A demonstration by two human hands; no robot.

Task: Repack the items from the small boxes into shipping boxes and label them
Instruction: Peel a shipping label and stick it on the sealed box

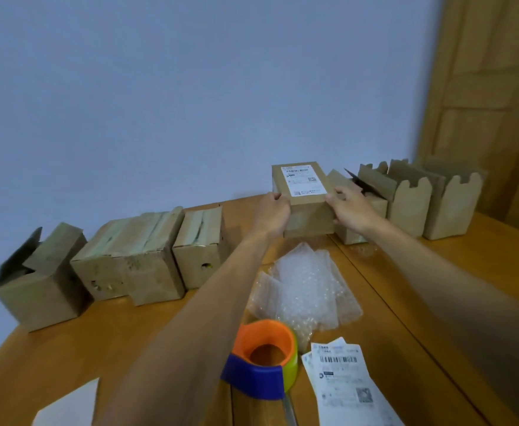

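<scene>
A closed shipping box (310, 218) stands at the far middle of the table (159, 333). The left grip (272, 213) clasps its left side and the right grip (348, 207) its right. The white label (303, 180) on top carries barcodes and QR squares, with writing too small to read. At the near edge, loose labels (341, 382) show a barcode, beside an orange-and-blue tape dispenser (264, 355) and bubble wrap (307, 287). Worn small boxes (147, 256) stand to the left.
</scene>
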